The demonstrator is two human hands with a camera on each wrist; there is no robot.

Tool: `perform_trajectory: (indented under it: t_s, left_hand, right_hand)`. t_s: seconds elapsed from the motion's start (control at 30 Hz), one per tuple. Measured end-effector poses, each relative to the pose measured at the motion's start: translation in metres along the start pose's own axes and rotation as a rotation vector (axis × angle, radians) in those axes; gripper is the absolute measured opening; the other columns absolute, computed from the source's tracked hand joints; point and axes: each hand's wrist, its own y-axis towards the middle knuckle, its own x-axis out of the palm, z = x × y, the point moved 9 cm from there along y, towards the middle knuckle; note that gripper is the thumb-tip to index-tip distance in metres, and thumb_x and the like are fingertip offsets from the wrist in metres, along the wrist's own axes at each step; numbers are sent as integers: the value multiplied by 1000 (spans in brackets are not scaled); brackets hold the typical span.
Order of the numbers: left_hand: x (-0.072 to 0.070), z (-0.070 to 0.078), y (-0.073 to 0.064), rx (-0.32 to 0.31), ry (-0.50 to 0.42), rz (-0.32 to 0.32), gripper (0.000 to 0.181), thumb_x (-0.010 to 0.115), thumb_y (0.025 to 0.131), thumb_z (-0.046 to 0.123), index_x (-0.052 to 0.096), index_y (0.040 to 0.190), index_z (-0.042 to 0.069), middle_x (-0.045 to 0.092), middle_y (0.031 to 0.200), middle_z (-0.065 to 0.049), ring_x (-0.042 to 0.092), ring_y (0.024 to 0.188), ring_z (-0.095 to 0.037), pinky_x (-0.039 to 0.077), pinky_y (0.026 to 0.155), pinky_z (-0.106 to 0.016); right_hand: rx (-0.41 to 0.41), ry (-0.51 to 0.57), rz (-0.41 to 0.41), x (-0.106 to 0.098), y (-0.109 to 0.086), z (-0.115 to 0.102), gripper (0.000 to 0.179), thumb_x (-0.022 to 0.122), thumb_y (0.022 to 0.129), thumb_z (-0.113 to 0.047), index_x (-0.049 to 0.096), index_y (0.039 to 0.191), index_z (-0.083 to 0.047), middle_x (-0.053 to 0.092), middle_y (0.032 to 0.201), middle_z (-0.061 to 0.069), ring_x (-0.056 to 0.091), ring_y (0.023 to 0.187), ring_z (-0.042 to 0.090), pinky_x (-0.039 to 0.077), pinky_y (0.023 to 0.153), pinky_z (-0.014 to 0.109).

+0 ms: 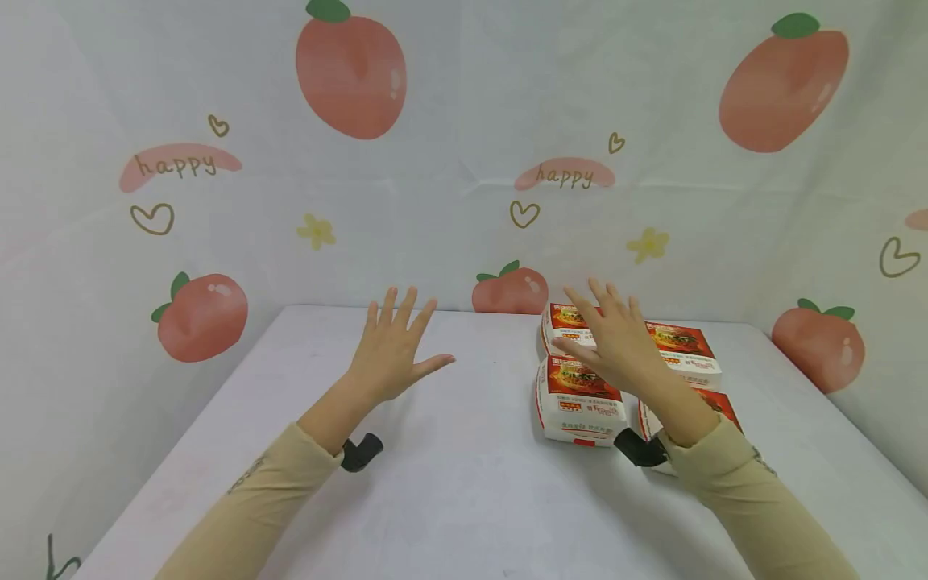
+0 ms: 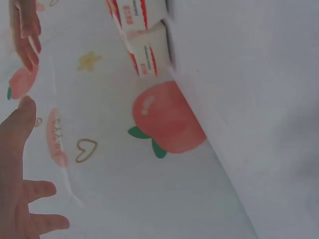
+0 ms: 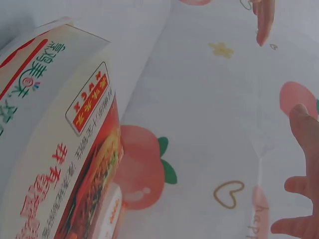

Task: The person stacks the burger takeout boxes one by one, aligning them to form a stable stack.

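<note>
My left hand (image 1: 391, 354) is raised over the left-middle of the white table, its fingers straight and spread, holding nothing. Fingers also spread, my right hand (image 1: 616, 342) hovers above several white and red paper burger boxes grouped on the right side. The front-left burger box (image 1: 580, 411) shows a burger picture on its lid. Behind it another burger box (image 1: 565, 318) is partly covered by the right fingers. A third burger box (image 1: 685, 354) sits right of that hand, and the front-right burger box (image 1: 725, 407) is largely hidden by my right forearm. The right wrist view shows a burger box (image 3: 45, 134) up close.
Around the white table (image 1: 464, 499) hangs a pale cloth (image 1: 435, 201) printed with peaches, hearts and the word happy. It rises behind the table's back edge and along both sides. A dark wrist-camera mount (image 1: 362, 453) sticks out at my left cuff, with a similar mount (image 1: 640, 448) at the right.
</note>
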Motion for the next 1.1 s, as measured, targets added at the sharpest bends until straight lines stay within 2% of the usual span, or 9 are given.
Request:
perform_trajectory:
  t_s: [0.13,0.27,0.4,0.5,0.73,0.9,1.1]
  left_hand:
    - [-7,10,-1,29,-37,4,80,49,87,62,31,145,10,27,152,-20,19,141,-44,22,113,-61]
    - [-6,20,0,45,-161,-21,78,51,87,59,33,144,9,31,150,-19,22,140,-44,23,113,-59]
    - [3,29,1,44,-322,-76,77,53,87,56,33,144,9,31,150,-17,22,141,-42,21,116,-55]
    - [11,37,2,40,-408,-124,76,54,88,55,32,145,9,29,152,-15,21,142,-39,22,117,-51]
    - [33,56,5,30,-502,-220,77,55,87,55,29,147,14,26,154,-10,24,143,-28,28,115,-48]
    - [47,73,5,57,-574,-243,73,58,87,51,31,145,15,30,152,-10,30,140,-27,33,113,-47]
    - [60,93,7,100,-661,-236,69,59,88,46,32,144,14,34,149,-9,36,137,-25,36,112,-43]
  right_hand:
    - [-2,28,31,-10,-9,6,72,59,89,-45,27,147,-16,24,151,23,19,139,47,11,112,66]
    - [5,36,50,-16,-19,16,68,57,90,-44,31,145,-12,31,148,24,28,135,46,15,112,65]
    - [18,62,78,-20,-30,27,64,58,90,-42,38,141,-8,36,144,25,34,130,48,22,108,67]
    - [50,65,79,-21,-39,36,64,59,89,-42,39,140,-7,37,143,26,35,128,49,27,103,69]
    - [146,60,34,-17,-57,63,69,55,90,-47,36,141,-4,35,141,29,32,126,51,29,99,70]
    - [181,81,23,-13,-67,78,71,55,90,-48,34,141,-4,35,140,30,32,124,52,29,97,72]
    - [250,98,-23,-5,-80,97,75,55,90,-47,28,145,-5,30,141,34,29,124,53,28,94,75]
